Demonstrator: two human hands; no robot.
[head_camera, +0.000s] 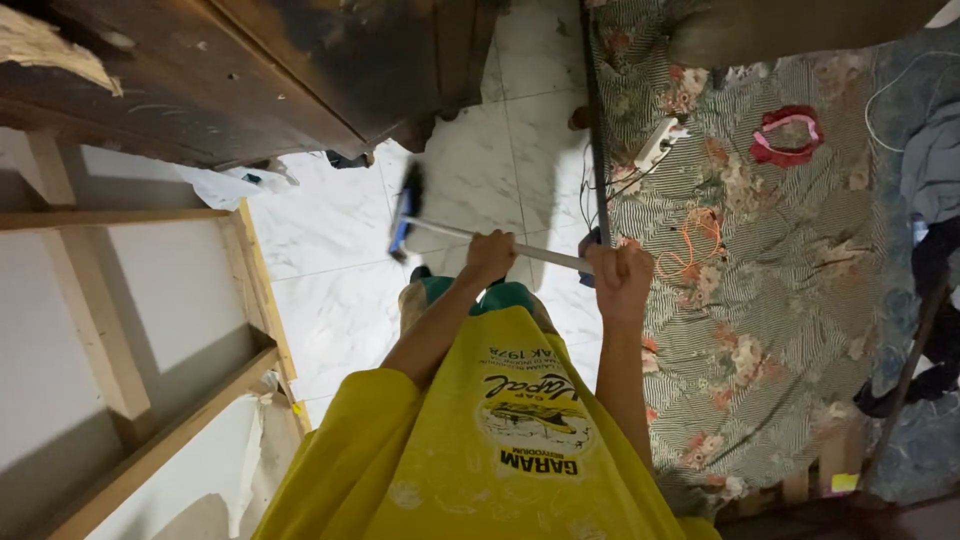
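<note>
White mop handle gripped in both fists, left hand lower and nearer the head, right hand wrapped around the upper end. Long axis slanting far-left from the hands, down to the blue mop head on the marble floor, just left of the floral mattress.

I'm looking down into a home bedroom: a floral-patterned mattress lies beside white marble-look floor tiles, with a dark wooden wardrobe and bare timber framing alongside.
</note>
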